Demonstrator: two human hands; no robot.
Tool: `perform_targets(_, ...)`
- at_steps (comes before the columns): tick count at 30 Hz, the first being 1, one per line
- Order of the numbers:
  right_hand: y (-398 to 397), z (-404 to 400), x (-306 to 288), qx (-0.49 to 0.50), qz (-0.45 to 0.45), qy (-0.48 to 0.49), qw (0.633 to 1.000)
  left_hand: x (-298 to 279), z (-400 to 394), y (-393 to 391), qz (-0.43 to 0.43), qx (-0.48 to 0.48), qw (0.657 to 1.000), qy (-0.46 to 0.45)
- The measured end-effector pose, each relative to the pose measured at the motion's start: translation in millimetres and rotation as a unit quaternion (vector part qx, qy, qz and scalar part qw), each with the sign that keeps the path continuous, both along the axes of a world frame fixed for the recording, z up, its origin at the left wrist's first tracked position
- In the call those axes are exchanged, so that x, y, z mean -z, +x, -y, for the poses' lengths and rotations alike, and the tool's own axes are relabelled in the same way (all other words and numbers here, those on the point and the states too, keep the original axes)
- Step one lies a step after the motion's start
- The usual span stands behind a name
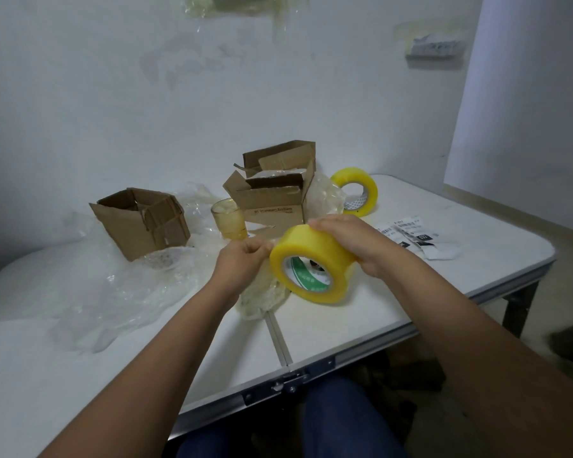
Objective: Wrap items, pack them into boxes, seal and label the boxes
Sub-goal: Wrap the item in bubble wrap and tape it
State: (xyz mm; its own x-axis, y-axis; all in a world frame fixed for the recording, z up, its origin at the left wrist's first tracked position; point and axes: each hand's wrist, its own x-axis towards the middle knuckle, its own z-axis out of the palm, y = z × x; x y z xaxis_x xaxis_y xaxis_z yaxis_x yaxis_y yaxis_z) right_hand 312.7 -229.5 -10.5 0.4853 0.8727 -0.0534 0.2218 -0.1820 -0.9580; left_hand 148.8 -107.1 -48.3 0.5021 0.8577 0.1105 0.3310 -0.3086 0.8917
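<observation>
we've got the tape roll [313,264] up over the tabletop [361,312] | right hand [354,241] grip wrapped round it | left hand [245,259] grip pinching at its edge | open box [272,196] just behind

Yellow tape roll [315,262] held tilted above table; open cardboard box [272,200] behind, flaps up

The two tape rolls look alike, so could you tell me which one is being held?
The nearer tape roll, with green print inside its core: the right hand grips it while the left hand pinches at its edge. The far roll rests on the table.
</observation>
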Motion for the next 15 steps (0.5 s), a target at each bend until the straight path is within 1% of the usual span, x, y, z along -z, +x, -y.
perform_targets(2, -9.3, 0.7, -5.8, -0.034, 0.039, -0.03, 0.998, 1.6, -0.4, -0.5, 0.004, 0.006, 1.0, 0.006)
perform_targets(5, -29.8, -6.0, -6.3, -0.062, 0.148, -0.076, 0.984, 5.0, -1.6, -1.9, -0.01, 0.03, 0.999, 0.019)
perform_targets(6, -35.7, -8.1, -4.4, -0.063, 0.17, -0.085, 0.98, 5.3, -0.6, -4.0, -0.011, 0.035, 0.999, 0.025)
perform_targets(7, -40.6, -9.6, -2.0, -0.068, 0.171, -0.09, 0.979, 4.9, 0.7, -6.5, -0.004, 0.041, 0.999, 0.03)
perform_targets(8, -44.7, -9.7, -0.8, -0.078, 0.151, -0.095, 0.981, 4.4, 1.3, -9.0, 0.006, 0.047, 0.998, 0.032)
perform_targets(11, -49.7, -9.1, -3.3, -0.114, 0.053, -0.115, 0.985, 4.1, 1.0, -14.6, 0.024, 0.063, 0.997, 0.034)
perform_targets(12, -50.1, -9.7, -7.0, -0.117, 0.049, -0.116, 0.985, 3.5, 1.4, -15.1, 0.031, 0.063, 0.997, 0.027)
perform_targets(13, -48.8, -11.3, -10.4, -0.116, 0.072, -0.12, 0.983, 3.0, 2.9, -15.0, 0.047, 0.062, 0.997, 0.013)
perform_targets(15, -41.0, -16.4, -17.2, -0.118, 0.171, -0.154, 0.966, 2.7, 5.4, -13.5, 0.072, 0.063, 0.995, -0.011)
